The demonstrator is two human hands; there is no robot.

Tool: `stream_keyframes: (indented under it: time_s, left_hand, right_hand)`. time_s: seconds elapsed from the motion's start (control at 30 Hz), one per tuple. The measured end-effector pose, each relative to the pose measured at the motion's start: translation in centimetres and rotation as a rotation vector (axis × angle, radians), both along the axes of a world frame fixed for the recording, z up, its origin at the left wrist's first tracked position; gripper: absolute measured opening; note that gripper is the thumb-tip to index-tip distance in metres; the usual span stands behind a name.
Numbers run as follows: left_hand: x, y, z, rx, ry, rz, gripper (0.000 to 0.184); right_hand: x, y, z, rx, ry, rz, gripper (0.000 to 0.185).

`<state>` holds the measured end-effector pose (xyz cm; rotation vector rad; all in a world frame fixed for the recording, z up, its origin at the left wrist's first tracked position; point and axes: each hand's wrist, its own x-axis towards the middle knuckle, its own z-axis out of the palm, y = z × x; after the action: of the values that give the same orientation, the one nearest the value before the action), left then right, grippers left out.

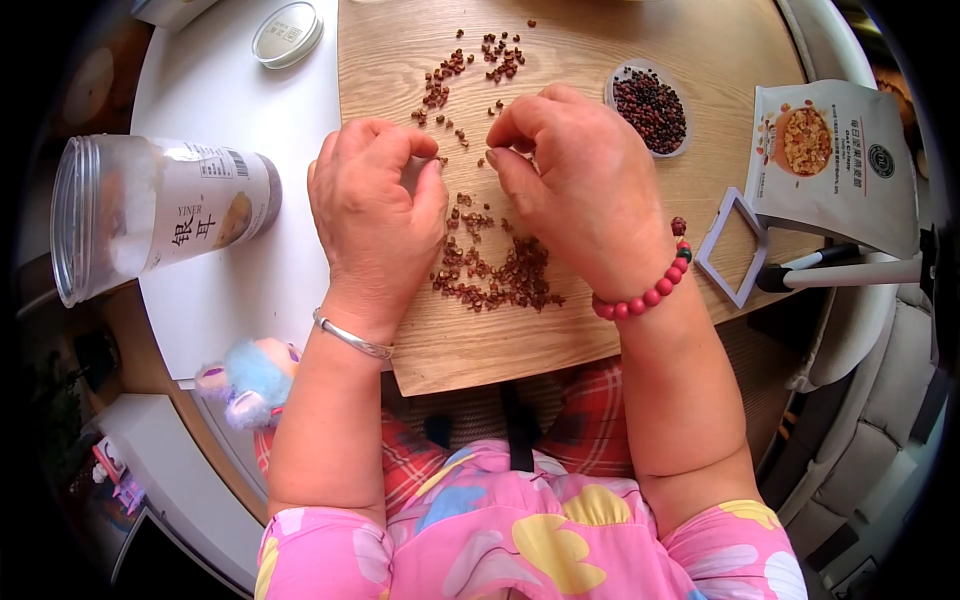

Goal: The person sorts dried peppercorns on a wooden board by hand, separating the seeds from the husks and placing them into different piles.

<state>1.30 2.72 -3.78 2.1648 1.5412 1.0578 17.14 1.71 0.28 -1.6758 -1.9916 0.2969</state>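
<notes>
My left hand (378,195) is over the wooden board, thumb and forefinger pinched on what looks like a small Sichuan peppercorn husk (442,160). Facing it across a narrow gap, my right hand (585,170) also has thumb and forefinger curled together. Whatever is between those fingertips is too small to make out. Below and between the hands lies a pile of reddish-brown Sichuan peppercorn husks (500,272). Beyond the fingertips, more whole-looking peppercorns (437,92) are scattered in a loose trail. A round clear tub (684,112) of dark peppercorns or seeds stands beyond my right hand.
On the white surface at left, a large clear plastic jar (165,215) lies on its side, near a round lid (288,36) and a fluffy toy (258,375). To the right are a printed food pouch (840,165), a pale hexagonal frame (733,248) and a white stand arm (850,272).
</notes>
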Motion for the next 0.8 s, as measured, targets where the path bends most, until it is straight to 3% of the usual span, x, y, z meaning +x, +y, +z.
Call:
stream_keyframes:
  time_s: [0.3,0.37,0.4,0.47,0.5,0.57,0.6,0.67,0.8]
  left_hand:
    - [-0.3,0.0,0.4,-0.008,0.039,-0.041,0.008]
    - [-0.2,-0.1,0.7,-0.136,-0.233,-0.021,0.009]
    - [-0.2,-0.2,1.1,-0.133,-0.23,-0.023,0.009]
    - [-0.1,-0.5,2.1,-0.471,-0.689,-0.023,0.006]
    - [-0.1,-0.5,2.4,-0.469,-0.685,-0.025,0.006]
    - [-0.4,-0.4,2.7,-0.637,-0.977,-0.122,0.01]
    - [-0.6,-0.4,2.8,-0.634,-0.974,-0.123,0.01]
    - [-1.0,-0.3,2.9,-0.813,-1.223,-0.153,0.014]
    - [-1.1,-0.2,2.7,-0.853,-1.321,-0.203,0.016]
  right_hand:
    - [-0.1,0.0,-0.1,-0.006,0.067,0.012,0.006]
    - [-0.1,0.0,0.0,0.008,0.101,0.023,0.006]
    - [-0.2,0.0,0.0,-0.008,0.188,0.027,0.005]
    - [-0.3,0.0,0.2,-0.021,0.279,0.028,0.005]
    - [-0.3,0.0,0.4,-0.07,0.369,0.033,0.006]
    - [-0.5,-0.1,0.8,-0.118,0.464,0.038,0.006]
    - [-0.7,-0.1,1.1,-0.186,0.531,0.04,0.007]
    - [-0.8,-0.1,1.2,-0.255,0.6,0.041,0.008]
    - [-0.8,-0.1,1.2,-0.341,0.721,0.013,0.011]
